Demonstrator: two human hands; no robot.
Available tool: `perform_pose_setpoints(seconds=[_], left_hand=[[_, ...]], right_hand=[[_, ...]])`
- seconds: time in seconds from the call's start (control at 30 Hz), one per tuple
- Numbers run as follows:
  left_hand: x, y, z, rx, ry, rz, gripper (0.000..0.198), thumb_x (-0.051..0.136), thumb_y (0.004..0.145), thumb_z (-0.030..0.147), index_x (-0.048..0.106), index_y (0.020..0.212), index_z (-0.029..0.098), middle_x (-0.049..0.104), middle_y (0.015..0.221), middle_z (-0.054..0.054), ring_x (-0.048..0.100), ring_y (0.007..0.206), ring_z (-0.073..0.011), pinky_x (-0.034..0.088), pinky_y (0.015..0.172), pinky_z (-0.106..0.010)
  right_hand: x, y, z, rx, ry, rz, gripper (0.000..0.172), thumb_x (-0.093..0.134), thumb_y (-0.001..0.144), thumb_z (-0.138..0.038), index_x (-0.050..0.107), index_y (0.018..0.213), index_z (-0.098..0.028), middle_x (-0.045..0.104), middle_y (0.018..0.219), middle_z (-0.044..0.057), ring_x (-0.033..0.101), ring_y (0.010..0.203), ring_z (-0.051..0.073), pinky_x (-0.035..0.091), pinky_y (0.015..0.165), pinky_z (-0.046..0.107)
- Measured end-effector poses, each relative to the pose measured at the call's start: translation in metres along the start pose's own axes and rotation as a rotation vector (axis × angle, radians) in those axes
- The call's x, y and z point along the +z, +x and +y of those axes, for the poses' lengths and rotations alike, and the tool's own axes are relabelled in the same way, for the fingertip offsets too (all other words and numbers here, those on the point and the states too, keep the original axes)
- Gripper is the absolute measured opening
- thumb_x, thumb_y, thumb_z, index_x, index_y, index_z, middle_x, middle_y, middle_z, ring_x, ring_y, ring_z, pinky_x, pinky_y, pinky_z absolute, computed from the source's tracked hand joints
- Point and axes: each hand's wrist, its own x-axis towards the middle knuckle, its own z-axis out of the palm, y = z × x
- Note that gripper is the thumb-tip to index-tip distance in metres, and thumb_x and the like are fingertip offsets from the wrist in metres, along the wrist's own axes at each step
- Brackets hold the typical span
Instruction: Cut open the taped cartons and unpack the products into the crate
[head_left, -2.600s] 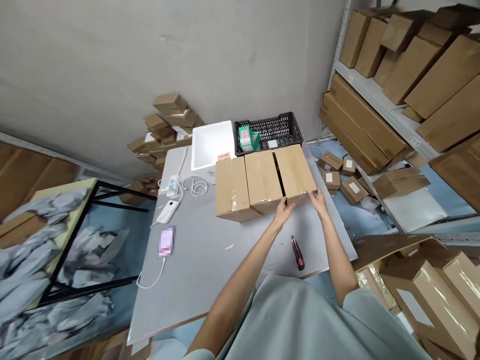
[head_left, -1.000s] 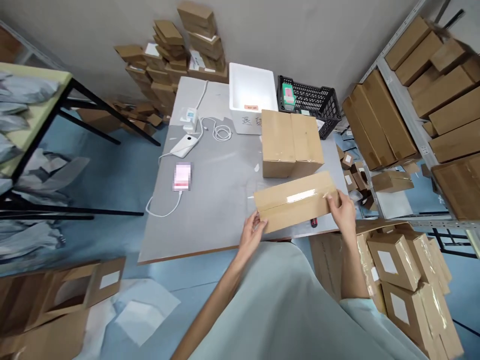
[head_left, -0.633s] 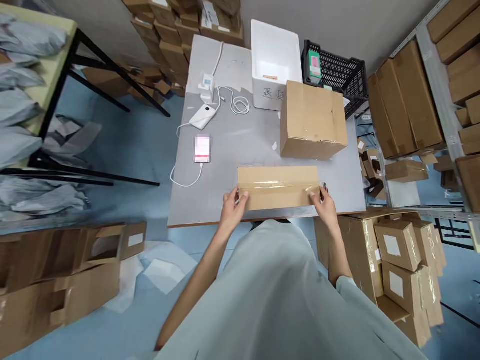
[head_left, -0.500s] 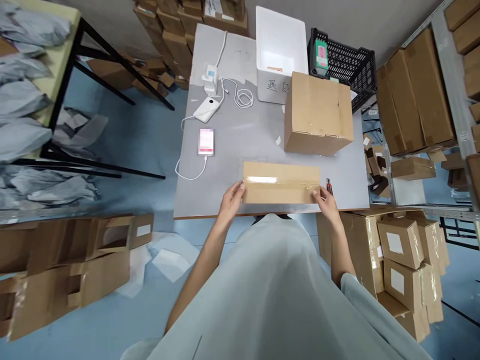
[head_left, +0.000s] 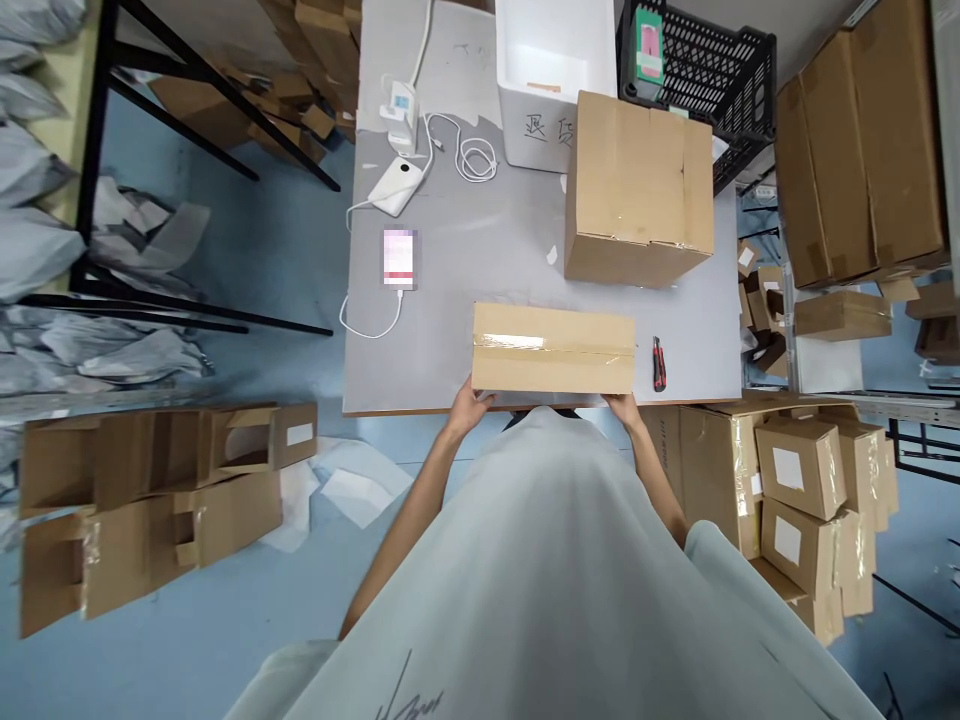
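A long, narrow cardboard box [head_left: 553, 365] with shiny clear tape along its top is near the front edge of the grey table [head_left: 450, 350]. My left hand [head_left: 468, 408] grips its near left corner, fingers partly under the box. At the near right corner my right hand [head_left: 622, 408] holds it too, with most fingertips hidden below. Right of the box lies a red and black utility knife [head_left: 658, 364]. A larger closed cardboard carton [head_left: 641, 180] stands behind it.
At the back are a white bin [head_left: 536, 140] and a black crate [head_left: 720, 80]. A phone [head_left: 398, 258] on a cable, a white power bank [head_left: 396, 186] and a plugged power strip [head_left: 401, 115] lie left. Stacked cartons [head_left: 799, 470] stand right; opened boxes [head_left: 150, 530] lie on the floor.
Both my hands have slid from the narrow box's short ends to its near lower corners, fingers now partly underneath. The camera view has shifted, and the knife is now fully visible.
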Motion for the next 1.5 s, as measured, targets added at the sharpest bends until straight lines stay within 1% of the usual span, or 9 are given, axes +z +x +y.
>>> perform_pose_setpoints(seconds=[0.2, 0.37, 0.53, 0.73, 0.9, 1.03, 1.17, 1.37, 1.5], left_hand=[[0.020, -0.003, 0.009, -0.033, 0.007, 0.103, 0.048, 0.087, 0.079, 0.030, 0.078, 0.125, 0.017, 0.086, 0.122, -0.017, 0.078, 0.134, -0.0380, 0.054, 0.129, -0.063], [0.014, -0.023, 0.032, 0.062, 0.018, 0.129, 0.044, 0.082, 0.093, 0.035, 0.079, 0.134, 0.019, 0.081, 0.146, -0.014, 0.076, 0.141, -0.0301, 0.055, 0.132, -0.051], [0.013, -0.031, 0.046, 0.140, -0.006, 0.153, 0.052, 0.079, 0.097, 0.037, 0.078, 0.145, 0.017, 0.078, 0.156, -0.017, 0.074, 0.148, -0.0321, 0.054, 0.133, -0.052], [0.019, -0.017, 0.036, 0.057, -0.054, 0.143, 0.056, 0.076, 0.093, 0.029, 0.079, 0.146, 0.012, 0.077, 0.156, -0.020, 0.074, 0.148, -0.0359, 0.058, 0.131, -0.054], [0.019, 0.001, 0.027, 0.038, -0.053, 0.142, 0.055, 0.076, 0.091, 0.024, 0.080, 0.145, 0.013, 0.079, 0.154, -0.018, 0.075, 0.146, -0.0340, 0.058, 0.130, -0.053], [0.012, 0.005, 0.013, -0.010, -0.089, 0.147, 0.051, 0.082, 0.095, 0.038, 0.081, 0.140, 0.015, 0.077, 0.155, -0.020, 0.075, 0.145, -0.0351, 0.056, 0.131, -0.056], [0.008, -0.005, -0.007, -0.155, -0.116, 0.165, 0.052, 0.074, 0.100, 0.049, 0.078, 0.139, 0.014, 0.073, 0.160, -0.025, 0.076, 0.143, -0.0349, 0.058, 0.127, -0.059], [0.021, -0.015, -0.018, -0.171, -0.086, 0.122, 0.055, 0.071, 0.081, 0.017, 0.079, 0.135, 0.014, 0.078, 0.154, -0.022, 0.072, 0.150, -0.0347, 0.051, 0.134, -0.059], [0.030, -0.020, -0.010, -0.142, -0.062, 0.115, 0.064, 0.067, 0.074, 0.010, 0.079, 0.136, 0.015, 0.082, 0.146, -0.018, 0.074, 0.146, -0.0346, 0.054, 0.133, -0.057]], right_hand=[[-0.005, -0.007, 0.000, 0.065, 0.022, -0.012, 0.060, 0.087, 0.082, -0.059, 0.078, 0.126, -0.019, 0.088, 0.121, 0.019, 0.077, 0.131, 0.037, 0.062, 0.119, 0.058], [-0.032, -0.012, -0.015, 0.039, -0.035, 0.008, 0.060, 0.079, 0.085, -0.064, 0.077, 0.126, -0.020, 0.086, 0.126, 0.017, 0.080, 0.121, 0.035, 0.058, 0.123, 0.060], [-0.058, -0.003, -0.040, -0.099, -0.210, 0.101, 0.060, 0.063, 0.100, -0.065, 0.081, 0.135, -0.020, 0.088, 0.126, 0.014, 0.081, 0.117, 0.035, 0.061, 0.116, 0.054], [-0.056, 0.025, -0.040, -0.031, -0.255, 0.050, 0.051, 0.065, 0.098, -0.056, 0.088, 0.124, -0.019, 0.091, 0.112, 0.012, 0.083, 0.115, 0.038, 0.064, 0.110, 0.052], [-0.049, 0.038, -0.023, 0.013, -0.169, 0.031, 0.048, 0.069, 0.095, -0.046, 0.088, 0.128, -0.018, 0.090, 0.127, 0.013, 0.083, 0.122, 0.036, 0.061, 0.120, 0.056], [-0.054, 0.041, -0.005, 0.091, 0.046, 0.032, 0.057, 0.072, 0.095, -0.059, 0.086, 0.130, -0.017, 0.086, 0.140, 0.016, 0.081, 0.129, 0.033, 0.063, 0.120, 0.055], [-0.056, 0.030, 0.016, 0.233, 0.102, 0.023, 0.062, 0.072, 0.093, -0.063, 0.082, 0.133, -0.018, 0.088, 0.131, 0.015, 0.081, 0.122, 0.030, 0.065, 0.114, 0.056], [-0.037, 0.007, 0.030, 0.241, 0.110, -0.086, 0.046, 0.071, 0.082, -0.044, 0.085, 0.119, -0.020, 0.091, 0.111, 0.007, 0.081, 0.115, 0.028, 0.064, 0.114, 0.054], [-0.036, 0.003, 0.023, 0.192, 0.121, -0.123, 0.043, 0.078, 0.078, -0.046, 0.086, 0.110, -0.019, 0.091, 0.104, 0.006, 0.081, 0.114, 0.030, 0.059, 0.120, 0.054]])
